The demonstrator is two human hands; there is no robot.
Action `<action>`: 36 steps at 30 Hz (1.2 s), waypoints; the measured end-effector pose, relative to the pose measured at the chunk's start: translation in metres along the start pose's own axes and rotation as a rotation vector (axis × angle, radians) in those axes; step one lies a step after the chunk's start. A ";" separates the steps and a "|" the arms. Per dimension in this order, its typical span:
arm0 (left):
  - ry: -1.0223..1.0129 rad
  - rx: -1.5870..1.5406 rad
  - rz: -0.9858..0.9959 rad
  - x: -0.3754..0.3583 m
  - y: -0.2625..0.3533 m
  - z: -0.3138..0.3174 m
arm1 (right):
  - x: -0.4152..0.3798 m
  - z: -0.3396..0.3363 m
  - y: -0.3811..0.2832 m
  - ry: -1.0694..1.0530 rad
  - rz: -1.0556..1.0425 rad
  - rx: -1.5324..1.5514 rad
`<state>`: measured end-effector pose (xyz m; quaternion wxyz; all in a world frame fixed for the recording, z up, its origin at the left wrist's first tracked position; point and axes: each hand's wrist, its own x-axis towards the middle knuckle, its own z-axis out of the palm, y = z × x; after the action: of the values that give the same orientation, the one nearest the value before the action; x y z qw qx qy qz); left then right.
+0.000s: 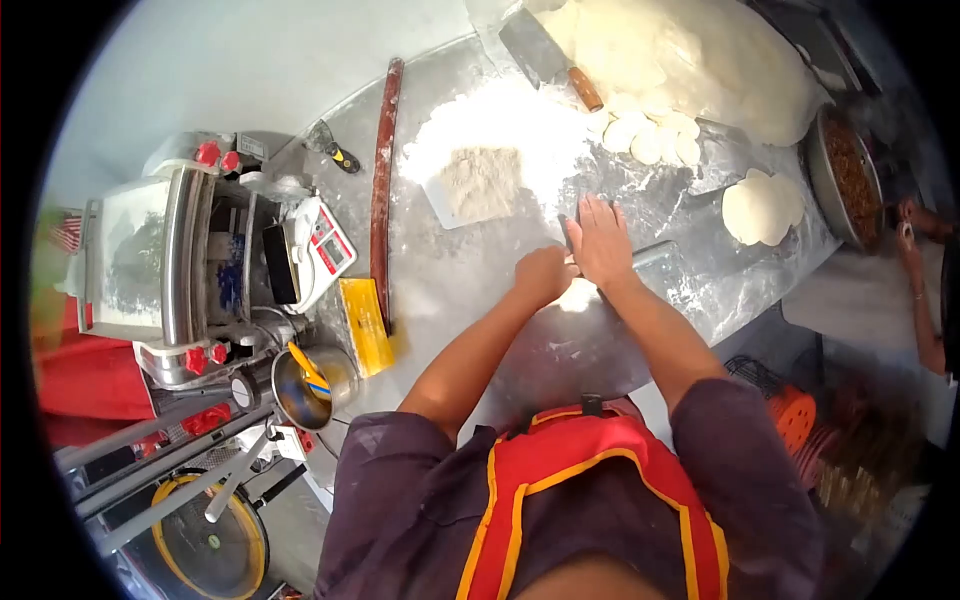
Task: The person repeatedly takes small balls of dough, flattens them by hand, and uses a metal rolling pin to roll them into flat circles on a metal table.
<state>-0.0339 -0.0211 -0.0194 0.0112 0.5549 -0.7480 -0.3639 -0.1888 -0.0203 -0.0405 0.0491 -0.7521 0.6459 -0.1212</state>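
My left hand [545, 276] is closed, its fingertips at the edge of a small pale piece of dough [579, 296] on the metal worktop. What those fingers grip is hidden. Right beside it, my right hand [603, 240] lies flat with fingers stretched out, pressing down above the dough; anything under the palm is covered. Ahead of both hands, a heap of flour [482, 182] spreads over the table. Several small flattened dough pieces [647, 140] lie beyond it, and a stack of thin dough rounds [762, 207] sits to the right.
A cleaver [537, 50] rests by a large dough mass [690, 60]. At right stands a bowl of brown filling [850, 175], with another person's hand [908, 222] close by. A long wooden rod [385, 190], yellow box [366, 325], scale [318, 255] and roller machine [185, 255] occupy the left.
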 end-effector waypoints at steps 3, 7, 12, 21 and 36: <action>-0.002 0.047 0.038 0.009 -0.022 0.008 | -0.027 -0.013 -0.004 -0.041 -0.034 0.043; 0.077 -0.210 -0.058 -0.018 -0.054 0.003 | -0.130 -0.034 0.016 -0.096 -0.122 0.081; 0.016 -0.045 0.027 -0.014 -0.032 -0.002 | -0.029 -0.004 0.001 0.018 -0.059 0.065; -0.233 0.162 0.234 0.026 0.006 -0.006 | -0.140 -0.041 0.006 -0.250 -0.058 0.165; 0.397 0.122 0.473 0.196 0.111 -0.011 | -0.166 -0.038 0.011 -0.208 -0.056 0.294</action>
<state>-0.1952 -0.1782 -0.0254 0.2078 0.4255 -0.8600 -0.1901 -0.2313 0.1439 -0.0263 0.2218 -0.7631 0.5913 -0.1372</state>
